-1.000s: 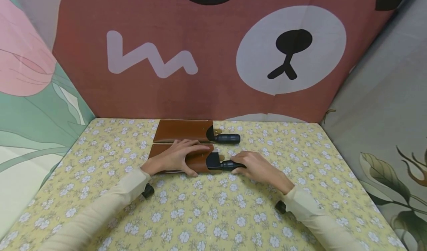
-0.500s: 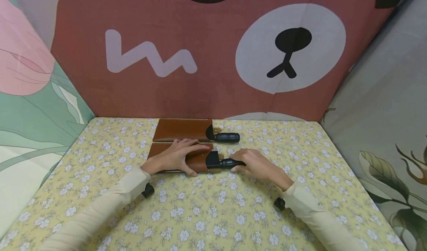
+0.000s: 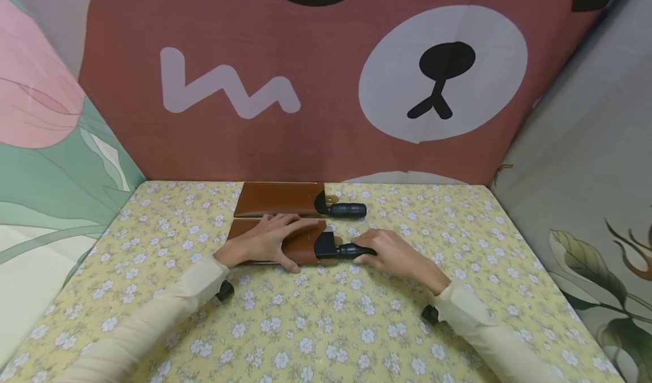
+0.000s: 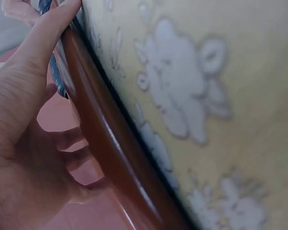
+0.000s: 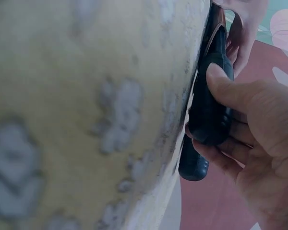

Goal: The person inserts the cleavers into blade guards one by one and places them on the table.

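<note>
On the table, a brown leather sheath (image 3: 301, 250) lies flat with a black-handled, broad-bladed knife (image 3: 350, 251) in it. Most of the blade is hidden; its dark heel shows at the mouth. My left hand (image 3: 270, 239) spans the sheath and holds it down, thumb at the near edge, fingers over the top toward the far edge. The right hand (image 3: 389, 253) grips the handle's end, and in the right wrist view the thumb (image 5: 220, 79) presses along the handle (image 5: 211, 105). The left wrist view shows the sheath's edge (image 4: 105, 134) beside the left palm.
A second brown sheath (image 3: 280, 199) lies just behind and parallel, with another black-handled knife (image 3: 346, 210) in it. A yellow flowered cloth (image 3: 305, 326) covers the table. Behind the table's back edge stands a red-brown printed backdrop (image 3: 326, 134).
</note>
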{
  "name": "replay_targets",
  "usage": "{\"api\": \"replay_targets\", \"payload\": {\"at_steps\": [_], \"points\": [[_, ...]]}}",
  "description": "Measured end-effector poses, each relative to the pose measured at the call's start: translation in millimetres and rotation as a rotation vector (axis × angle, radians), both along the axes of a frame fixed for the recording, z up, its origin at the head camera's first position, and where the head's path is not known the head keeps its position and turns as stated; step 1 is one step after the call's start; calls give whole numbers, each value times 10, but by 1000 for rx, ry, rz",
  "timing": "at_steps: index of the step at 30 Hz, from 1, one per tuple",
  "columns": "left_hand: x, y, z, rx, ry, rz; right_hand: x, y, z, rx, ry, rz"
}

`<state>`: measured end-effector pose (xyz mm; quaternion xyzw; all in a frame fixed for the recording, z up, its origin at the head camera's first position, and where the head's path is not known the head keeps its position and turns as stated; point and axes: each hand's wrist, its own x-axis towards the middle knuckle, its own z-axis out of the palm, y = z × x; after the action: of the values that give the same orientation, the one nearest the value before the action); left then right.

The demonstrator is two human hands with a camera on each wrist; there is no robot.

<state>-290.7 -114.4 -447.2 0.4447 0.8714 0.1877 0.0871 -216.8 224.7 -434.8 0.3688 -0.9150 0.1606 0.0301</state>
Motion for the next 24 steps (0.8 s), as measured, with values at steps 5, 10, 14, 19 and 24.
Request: {"api": "replay_targets", "payload": {"at_steps": [5,10,14,19,24], "points": [[28,34,12,7,49,11,31,12,-13,-19,26,-10],[42,73,-2,36,74,6,21,-64,-7,-26,24,16],[43,83,-8,33,80,9,12,-109,-4,-26,32,11],[33,83,-10,29,81,14,-21,-161,-2,-16,37,16],[26,73,-9,27,67,18,-58,-202,-24,-14,39,32]]}}
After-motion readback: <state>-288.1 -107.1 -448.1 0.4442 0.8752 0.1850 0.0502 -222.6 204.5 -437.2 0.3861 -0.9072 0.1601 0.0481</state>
